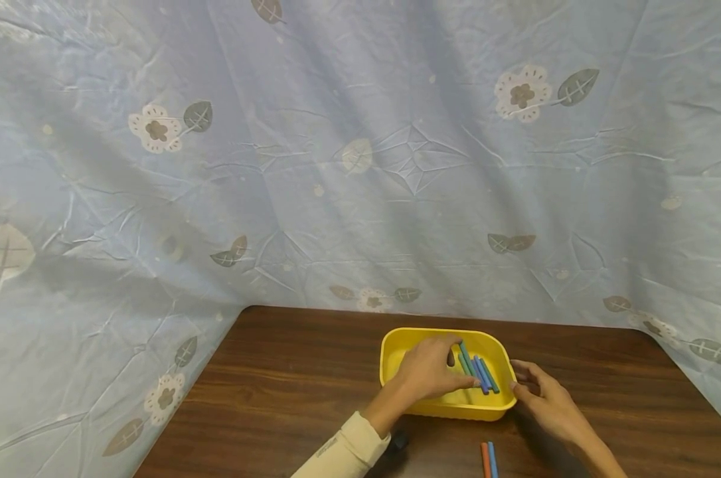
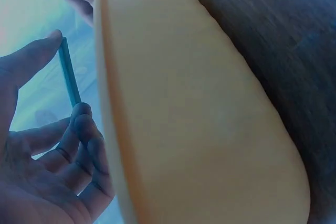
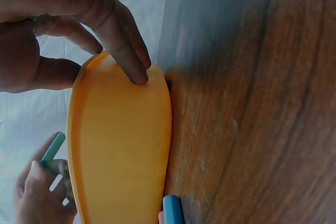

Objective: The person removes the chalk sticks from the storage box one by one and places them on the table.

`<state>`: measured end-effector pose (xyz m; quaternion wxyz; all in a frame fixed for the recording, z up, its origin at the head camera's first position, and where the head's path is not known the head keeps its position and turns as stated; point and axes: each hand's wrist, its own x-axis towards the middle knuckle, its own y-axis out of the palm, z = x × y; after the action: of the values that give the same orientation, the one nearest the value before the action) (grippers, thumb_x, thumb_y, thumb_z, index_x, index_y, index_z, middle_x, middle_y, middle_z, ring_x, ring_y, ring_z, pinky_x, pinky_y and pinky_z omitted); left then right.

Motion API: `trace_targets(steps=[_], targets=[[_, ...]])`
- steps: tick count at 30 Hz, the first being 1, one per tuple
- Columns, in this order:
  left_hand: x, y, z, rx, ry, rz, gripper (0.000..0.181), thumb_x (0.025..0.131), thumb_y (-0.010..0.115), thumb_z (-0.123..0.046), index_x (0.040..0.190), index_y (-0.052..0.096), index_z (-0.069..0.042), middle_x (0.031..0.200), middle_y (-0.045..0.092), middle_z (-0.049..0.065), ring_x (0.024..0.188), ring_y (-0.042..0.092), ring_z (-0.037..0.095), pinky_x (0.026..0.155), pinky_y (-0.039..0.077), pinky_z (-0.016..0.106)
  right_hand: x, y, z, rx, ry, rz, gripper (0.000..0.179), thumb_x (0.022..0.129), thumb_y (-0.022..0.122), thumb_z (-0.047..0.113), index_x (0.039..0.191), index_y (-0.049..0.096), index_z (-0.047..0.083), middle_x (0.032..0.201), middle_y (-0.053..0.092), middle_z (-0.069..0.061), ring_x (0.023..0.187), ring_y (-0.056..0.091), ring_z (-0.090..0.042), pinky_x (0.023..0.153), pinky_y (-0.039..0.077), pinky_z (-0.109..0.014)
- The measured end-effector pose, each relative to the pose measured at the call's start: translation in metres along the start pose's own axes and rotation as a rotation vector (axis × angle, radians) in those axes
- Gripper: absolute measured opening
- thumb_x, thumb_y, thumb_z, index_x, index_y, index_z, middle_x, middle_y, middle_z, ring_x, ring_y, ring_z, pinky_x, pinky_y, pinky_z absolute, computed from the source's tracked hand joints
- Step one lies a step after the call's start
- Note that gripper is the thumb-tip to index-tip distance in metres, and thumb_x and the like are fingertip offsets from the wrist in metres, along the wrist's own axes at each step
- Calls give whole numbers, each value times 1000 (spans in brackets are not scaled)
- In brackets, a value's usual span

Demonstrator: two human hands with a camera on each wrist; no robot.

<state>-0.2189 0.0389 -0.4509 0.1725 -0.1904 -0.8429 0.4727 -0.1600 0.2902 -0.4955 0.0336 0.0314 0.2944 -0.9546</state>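
A yellow plastic tub [image 1: 441, 410] sits on the table, with several slim blue, purple and green sticks [image 1: 486, 376] lying inside at its right. Over the tub, my left hand [image 1: 433, 367] pinches a teal stick [image 2: 70, 72] lengthwise, one end at the thumb and the other at a fingertip. That stick [image 3: 53, 149] shows above the rim in the right wrist view as well. My right hand [image 1: 546, 403] grips the tub's right end, thumb at the rim and fingertips [image 3: 137, 76] against the outer wall.
An orange-red stick [image 1: 485, 459] and a blue stick [image 1: 492, 458] lie side by side on the brown wooden table [image 1: 289, 392], in front of the tub. Behind the table hangs a pale floral cloth [image 1: 360, 219].
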Motion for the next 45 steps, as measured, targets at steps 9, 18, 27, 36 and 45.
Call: trace_targets(steps=[9, 18, 27, 36, 45], targets=[[-20, 0, -6, 69, 53, 5, 78, 85, 85, -64, 148, 64, -24, 91, 67, -13, 70, 52, -3, 61, 45, 18, 1, 1, -1, -17, -5, -6, 62, 113, 58, 28, 162, 37, -3, 150, 57, -30, 130, 66, -40, 93, 63, -41], [-37, 2, -12, 88, 109, 19, 79, 86, 84, -64, 151, 62, -25, 81, 59, -17, 67, 49, -3, 60, 42, 17, -1, 2, 0, -18, -15, -11, 62, 112, 59, 28, 162, 37, -3, 151, 57, -30, 131, 65, -42, 95, 62, -42], [-51, 6, -12, 70, 123, 50, 79, 85, 84, -65, 151, 62, -27, 86, 63, -20, 72, 51, -6, 63, 44, 16, -1, 2, -2, -9, -15, -1, 63, 113, 58, 28, 162, 36, -3, 151, 56, -31, 129, 65, -42, 95, 62, -44], [-63, 9, -12, 27, 192, 89, 74, 89, 82, -62, 151, 62, -27, 89, 69, -19, 69, 52, -11, 63, 45, 13, -1, 2, 0, -3, -11, 1, 63, 113, 58, 28, 162, 35, -3, 152, 55, -32, 130, 65, -42, 95, 62, -45], [-76, 19, -15, 25, 214, 155, 60, 90, 82, -60, 140, 66, -31, 77, 58, -23, 61, 50, -9, 56, 42, 13, -1, 1, 1, 13, -1, 7, 64, 113, 57, 27, 163, 32, -4, 152, 54, -32, 130, 65, -42, 96, 62, -47]])
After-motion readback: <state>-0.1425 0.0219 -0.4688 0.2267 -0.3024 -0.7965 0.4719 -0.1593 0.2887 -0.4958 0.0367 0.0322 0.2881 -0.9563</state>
